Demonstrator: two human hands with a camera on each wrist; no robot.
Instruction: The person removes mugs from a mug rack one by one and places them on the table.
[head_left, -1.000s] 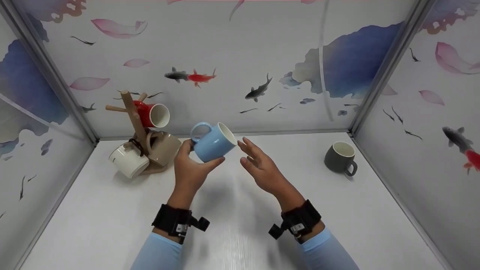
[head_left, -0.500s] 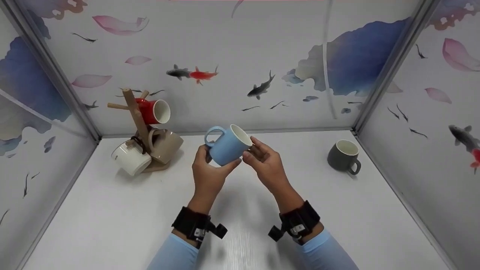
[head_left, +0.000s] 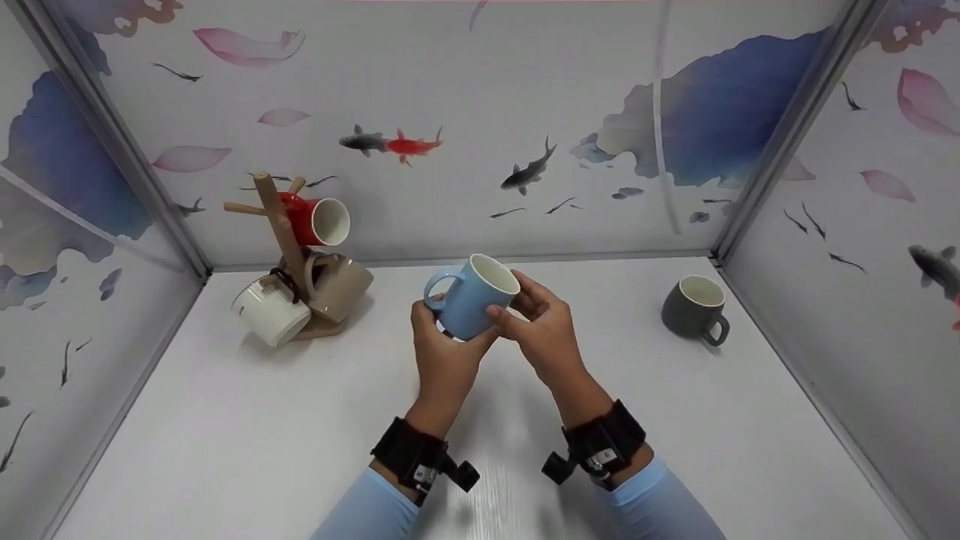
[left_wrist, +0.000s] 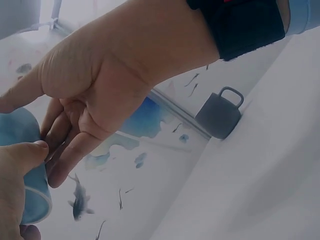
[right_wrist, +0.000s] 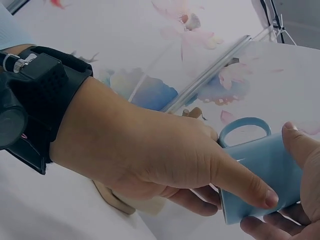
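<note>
Above the tabletop [head_left: 300, 427], head view: blue mug [head_left: 469, 300] is leaning in the air, left hand [head_left: 448, 364] gripping its base end, right hand [head_left: 551, 334] pinching it near the rim.
Two-handed hold: apparently the step in hand; the next move likely calls for one hand steadying before the other loosens.
Wristband label [head_left: 424, 474]: appearing too small to read.
Left wrist view: both thumbs are touching the mug.
Right wrist view: both hands' fingers are grasping it; no lettering is showing.

Dim light; soft shadows on the table [head_left: 262, 427]; wrist views seemingly hazy.
</note>
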